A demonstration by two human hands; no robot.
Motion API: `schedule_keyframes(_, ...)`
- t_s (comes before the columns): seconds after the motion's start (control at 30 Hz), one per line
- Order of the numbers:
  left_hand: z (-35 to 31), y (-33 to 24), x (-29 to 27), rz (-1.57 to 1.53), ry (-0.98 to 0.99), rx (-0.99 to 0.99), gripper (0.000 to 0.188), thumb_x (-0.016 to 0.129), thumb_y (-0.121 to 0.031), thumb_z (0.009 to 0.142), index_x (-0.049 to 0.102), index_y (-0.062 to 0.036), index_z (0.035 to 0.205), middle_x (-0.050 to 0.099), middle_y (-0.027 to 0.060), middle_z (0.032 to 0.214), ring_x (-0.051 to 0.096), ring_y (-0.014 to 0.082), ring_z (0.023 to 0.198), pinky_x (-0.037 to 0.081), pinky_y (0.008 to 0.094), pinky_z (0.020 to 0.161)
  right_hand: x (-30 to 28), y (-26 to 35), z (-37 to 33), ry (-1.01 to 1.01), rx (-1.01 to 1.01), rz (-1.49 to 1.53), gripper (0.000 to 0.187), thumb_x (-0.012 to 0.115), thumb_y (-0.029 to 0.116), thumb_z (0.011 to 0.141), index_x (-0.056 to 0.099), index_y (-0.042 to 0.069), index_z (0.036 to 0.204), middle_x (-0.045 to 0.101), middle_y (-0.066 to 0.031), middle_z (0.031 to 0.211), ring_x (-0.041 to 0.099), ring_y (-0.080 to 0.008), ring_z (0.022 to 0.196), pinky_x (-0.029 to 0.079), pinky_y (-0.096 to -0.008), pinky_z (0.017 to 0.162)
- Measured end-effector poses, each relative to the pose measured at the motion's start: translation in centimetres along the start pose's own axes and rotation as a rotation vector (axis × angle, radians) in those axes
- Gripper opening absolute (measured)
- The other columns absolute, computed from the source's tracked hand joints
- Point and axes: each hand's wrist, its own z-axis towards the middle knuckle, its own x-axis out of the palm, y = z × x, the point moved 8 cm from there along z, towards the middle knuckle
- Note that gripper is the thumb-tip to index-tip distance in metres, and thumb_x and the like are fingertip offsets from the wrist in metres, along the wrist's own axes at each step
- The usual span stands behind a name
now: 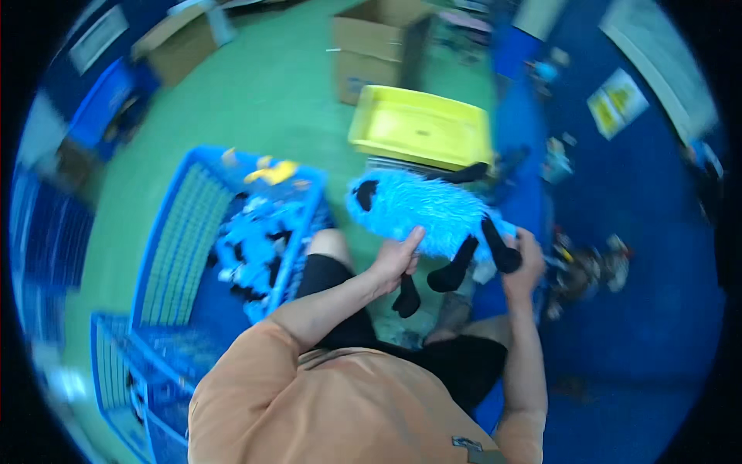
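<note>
Blue plush sheep (421, 210) held at centre, left hand (394, 263) fingers closed on its underside, right hand (525, 263) wrapped at its rear; blue crate (174, 232) at 9 o'clock holds many alike, yellow tray (421, 127) at 12 lies bare.

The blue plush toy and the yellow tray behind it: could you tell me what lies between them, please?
In the head view, a black limb of the blue plush toy lies against the near edge of the yellow tray; nothing else shows between them.
</note>
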Motion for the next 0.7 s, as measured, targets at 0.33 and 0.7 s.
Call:
schedule_keyframes(0.33, -24.1, -21.1, -41.3, -0.421, -1.033, 0.778, 0.057, 0.058, -0.065, 0.093, 0.051, -0.0167, 0.064, 0.045, 0.0029, 0.053, 0.042, 0.0165, 0.046, 0.034, 0.0322, 0.045, 5.9, -3.1, 1.0, 0.369, 0.027, -0.234, 0.037, 0.041, 0.040, 0.107, 0.063, 0.010, 0.101, 0.069, -0.0126, 0.081, 0.061, -0.0383, 0.066, 0.044, -0.0483, 0.060)
schedule_keyframes(0.7, -39.8, -15.8, -57.4, -0.255, -1.687, 1.169, 0.033, 0.050, -0.036, 0.101, 0.054, -0.0073, 0.086, 0.054, 0.0060, 0.058, 0.050, 0.0173, 0.048, 0.040, 0.0310, 0.045, 7.5, -5.9, 1.0, 0.420, -0.027, -0.314, 0.045, 0.030, 0.040, 0.110, 0.066, 0.013, 0.113, 0.072, -0.0097, 0.091, 0.064, -0.0344, 0.071, 0.045, -0.0458, 0.061)
